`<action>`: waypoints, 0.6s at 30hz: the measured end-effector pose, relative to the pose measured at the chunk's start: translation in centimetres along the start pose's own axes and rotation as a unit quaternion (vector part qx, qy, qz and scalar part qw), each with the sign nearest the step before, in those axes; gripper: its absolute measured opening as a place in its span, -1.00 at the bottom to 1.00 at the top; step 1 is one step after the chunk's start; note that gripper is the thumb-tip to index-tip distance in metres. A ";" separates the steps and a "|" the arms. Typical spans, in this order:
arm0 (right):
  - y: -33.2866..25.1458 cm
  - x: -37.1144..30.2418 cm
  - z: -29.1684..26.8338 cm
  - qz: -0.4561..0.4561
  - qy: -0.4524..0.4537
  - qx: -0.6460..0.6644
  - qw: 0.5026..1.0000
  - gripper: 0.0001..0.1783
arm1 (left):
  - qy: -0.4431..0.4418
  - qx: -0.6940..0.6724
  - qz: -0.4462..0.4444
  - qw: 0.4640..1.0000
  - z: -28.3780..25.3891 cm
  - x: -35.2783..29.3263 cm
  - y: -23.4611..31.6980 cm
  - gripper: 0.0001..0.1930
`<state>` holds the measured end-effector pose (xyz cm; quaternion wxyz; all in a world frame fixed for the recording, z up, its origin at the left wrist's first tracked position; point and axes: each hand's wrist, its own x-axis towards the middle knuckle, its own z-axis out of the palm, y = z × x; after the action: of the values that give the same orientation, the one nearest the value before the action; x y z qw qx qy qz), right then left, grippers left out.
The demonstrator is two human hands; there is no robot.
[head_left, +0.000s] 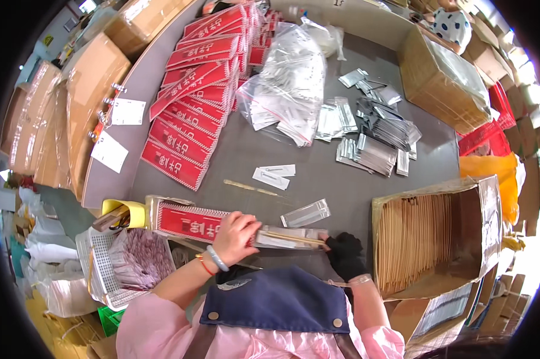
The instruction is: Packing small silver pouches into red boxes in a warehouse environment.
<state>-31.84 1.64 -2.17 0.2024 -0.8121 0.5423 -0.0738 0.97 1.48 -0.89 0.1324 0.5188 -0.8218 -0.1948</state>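
Observation:
My left hand (237,238), bare with a bracelet at the wrist, closes over the right end of a red printed paper sleeve (183,221). That sleeve lies in a narrow cardboard tray at the table's near edge. My right hand (345,254) wears a black fingerless glove. Its fingertips pinch the right end of a slim clear packet (291,237) with a thin tan stick along it. The packet's left end meets my left fingers, where the contact is hidden. Just beyond lies another flat clear packet (306,213).
Red sleeves (180,143) overlap at the far left, beside a clear bag of white packets (291,78). Silver packets (378,134) are heaped farther right. A carton of upright tan strips (375,239) stands right; a white basket (93,269) and yellow container (135,214) stand left.

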 end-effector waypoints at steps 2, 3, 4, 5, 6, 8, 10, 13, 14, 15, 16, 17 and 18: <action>-1.9 1.8 0.9 -0.043 0.034 0.049 0.997 -0.72 | 0.015 -0.051 0.039 0.998 1.2 1.0 1.3 -0.27; -2.2 2.6 1.3 -0.081 0.073 0.097 0.989 -0.73 | 0.002 -0.051 0.032 0.998 1.1 1.6 2.0 -0.28; -1.0 2.6 2.6 -0.057 0.092 0.126 0.986 -0.88 | 0.013 -0.030 0.033 0.999 0.9 1.7 2.4 -0.28; -0.3 2.3 2.6 -0.062 0.091 0.124 0.986 -0.88 | 0.025 -0.008 0.030 0.999 0.8 1.9 2.5 -0.28; 0.3 1.7 2.6 0.021 0.119 0.122 0.985 -0.89 | 0.029 -0.007 0.025 0.999 0.8 1.8 2.3 -0.28; -0.7 2.2 1.4 0.099 0.094 0.138 0.981 -0.90 | 0.019 0.009 0.033 0.999 1.4 1.8 1.9 -0.27; -3.3 3.0 4.7 0.129 0.069 0.311 0.939 -0.79 | 0.013 -0.004 0.048 0.999 2.1 2.8 2.3 -0.27; -7.4 4.6 5.2 0.002 0.048 0.428 0.903 -0.53 | 0.020 -0.007 0.056 0.998 3.4 3.7 1.9 -0.36; -7.4 4.7 3.9 0.013 0.051 0.344 0.938 -0.49 | 0.022 0.037 0.071 0.997 3.4 3.7 1.5 -0.40; -6.8 4.3 2.4 0.025 0.051 0.256 0.965 -0.44 | 0.023 0.078 0.081 0.993 3.2 3.5 1.7 -0.43; -6.2 4.8 1.3 -0.046 0.114 0.100 0.987 -0.36 | 0.014 0.063 0.094 0.993 2.9 3.6 1.9 -0.59; -5.6 4.3 1.0 -0.045 0.112 0.100 0.988 -0.36 | 0.014 0.062 0.093 0.994 2.2 3.8 2.4 -0.59; -5.2 4.2 0.8 -0.062 0.072 0.053 0.994 -0.35 | -0.055 0.073 0.116 0.989 1.3 4.2 2.6 -0.67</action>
<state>-25.48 -0.24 -1.20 0.2009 -0.8247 0.4994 -0.1733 -3.45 -1.06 -0.75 0.0707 0.4166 -0.8945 -0.1460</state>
